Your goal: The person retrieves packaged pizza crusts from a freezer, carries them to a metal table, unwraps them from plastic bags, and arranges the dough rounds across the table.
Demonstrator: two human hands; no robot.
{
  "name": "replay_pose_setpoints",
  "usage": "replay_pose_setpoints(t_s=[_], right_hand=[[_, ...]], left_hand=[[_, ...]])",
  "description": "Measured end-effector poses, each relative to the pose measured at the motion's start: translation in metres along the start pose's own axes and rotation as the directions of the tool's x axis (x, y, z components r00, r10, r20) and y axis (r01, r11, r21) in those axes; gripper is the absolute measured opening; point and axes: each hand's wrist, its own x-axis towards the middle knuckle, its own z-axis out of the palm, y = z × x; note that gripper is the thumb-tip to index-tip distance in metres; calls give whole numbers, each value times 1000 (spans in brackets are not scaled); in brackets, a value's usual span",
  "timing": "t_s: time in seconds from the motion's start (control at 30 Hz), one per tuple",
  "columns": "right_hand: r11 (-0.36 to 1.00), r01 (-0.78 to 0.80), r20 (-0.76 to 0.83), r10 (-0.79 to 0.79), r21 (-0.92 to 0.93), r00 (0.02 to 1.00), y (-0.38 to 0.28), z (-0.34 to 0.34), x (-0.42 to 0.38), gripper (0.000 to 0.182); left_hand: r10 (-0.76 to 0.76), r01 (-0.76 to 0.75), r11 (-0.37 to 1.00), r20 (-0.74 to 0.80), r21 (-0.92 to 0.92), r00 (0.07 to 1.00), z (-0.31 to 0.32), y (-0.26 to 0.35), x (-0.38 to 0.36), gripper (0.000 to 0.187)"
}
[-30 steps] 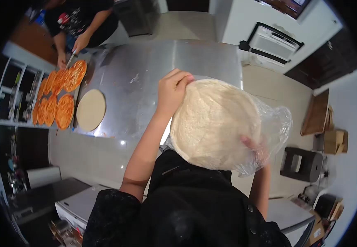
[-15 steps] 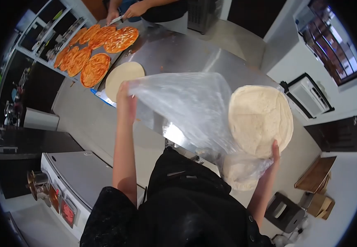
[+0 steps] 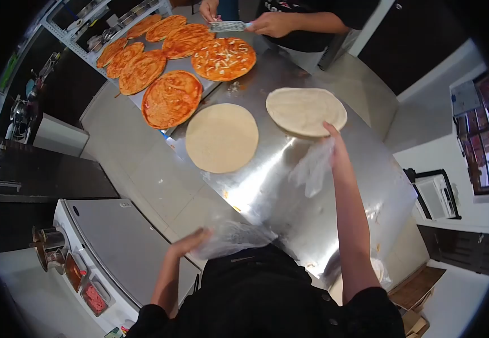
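Right hand (image 3: 337,142): finger and thumb pinched on the near rim of the held dough base (image 3: 305,108)
Held dough base: round, pale cream, faintly mottled, unsauced, slightly bowed, above the tabletop (image 3: 295,211); whether it touches there, I cannot tell
Hanging plastic (image 3: 315,168): clear, crumpled, at the right hand
Left hand (image 3: 191,242): blurred, at the loose plastic (image 3: 236,235); finger closure cannot be told
Flat dough base (image 3: 222,138): plain, lying on the tabletop beside the sauced bases (image 3: 172,100), one scattered with white shreds
Co-worker's hands (image 3: 272,24): at a metal grater (image 3: 227,26)
Writing: white letters on the co-worker's black shirt (image 3: 312,7), cut off, unreadable
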Motion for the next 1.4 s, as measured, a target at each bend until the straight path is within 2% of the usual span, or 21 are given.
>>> replay_pose_setpoints(t_s=[0.07, 0.17, 0.27, 0.33, 0.37, 0.43, 0.5, 0.57, 0.63, 0.7, 0.8, 0.87, 0.93, 0.97, 1.03, 1.1, 1.13, 1.17, 1.27, 1.33, 1.4], right_hand=[[996, -47, -26, 45, -78, 999, 18, 0, 95, 43], [976, -184, -137, 167, -121, 976, 19, 51, 136, 49], [957, -268, -82, 260, -114, 962, 26, 60, 156, 54], [945, -274, -143, 251, -178, 957, 42, 37, 183, 56], [932, -271, -198, 226, -240, 954, 47, 28, 191, 59], [911, -251, -192, 196, -328, 962, 44, 20, 180, 62], [886, -227, -190, 161, -404, 969, 41, 9, 153, 65], [885, -103, -257, -20, -454, 966, 26, 2, 103, 61], [924, 68, -210, -157, -377, 965, -4, 24, 23, 51], [975, 193, -191, -211, -108, 959, -22, 13, -38, 41], [930, 348, -338, -368, -119, 866, -14, -3, -119, 36], [850, 388, -266, -490, -355, 830, 0, 33, -173, 38], [764, 462, 38, -501, -452, 865, 30, 27, -211, 49], [619, 530, 142, -564, -579, 813, 35, 30, -227, 59], [650, 475, -114, -652, -594, 750, 46, 16, -264, 51], [696, 427, -299, -667, -577, 683, 52, -31, -300, 34], [711, 406, -426, -683, -573, 594, 58, -51, -321, 20], [652, 371, -455, -742, -661, 493, 61, -73, -344, 14], [809, 365, -800, -557, -462, 223, 69, -124, -415, 10], [701, 627, -887, -460, -340, 32, 79, -161, -460, 20], [615, 631, -862, -471, -473, -187, 90, -213, -507, 26]], left_hand=[[10, -20, 995, 109, 94, 994, -5, 4, -5, 67], [-37, -12, 974, 207, 227, 978, -24, 0, -4, 55], [-9, -3, 983, 65, 181, 998, -42, -8, 0, 46], [-10, 60, 979, -246, 195, 969, -50, 4, -10, 36], [-16, 65, 979, -240, 195, 971, -55, 5, -12, 36], [124, -134, 990, -155, -51, 980, -68, 13, -15, 33], [134, -142, 980, -61, -137, 989, -80, 31, -22, 32], [159, -147, 965, 38, -216, 987, -89, 58, -25, 33], [421, -394, 875, 40, -283, 906, -88, 89, -22, 38], [473, -443, 852, 48, -278, 880, -74, 131, -12, 41], [549, -518, 816, 67, -256, 833, -17, 185, 22, 44], [553, -474, 807, 168, -351, 816, 42, 215, 40, 41], [567, -452, 818, 363, -355, 740, 103, 247, 36, 38], [573, -428, 818, 477, -385, 666, 130, 254, 31, 35], [496, -390, 867, 612, -310, 616, 173, 244, 37, 31], [236, -168, 972, 742, -166, 628, 212, 240, 35, 34], [212, -187, 973, 834, -133, 510, 231, 241, 30, 36], [177, -191, 977, 854, -94, 488, 252, 240, 24, 36], [43, -178, 984, 945, 16, 323, 318, 237, -4, 39], [-2, -231, 970, 949, 79, 316, 354, 227, -9, 39], [57, -330, 941, 925, 76, 375, 388, 213, -5, 38]])
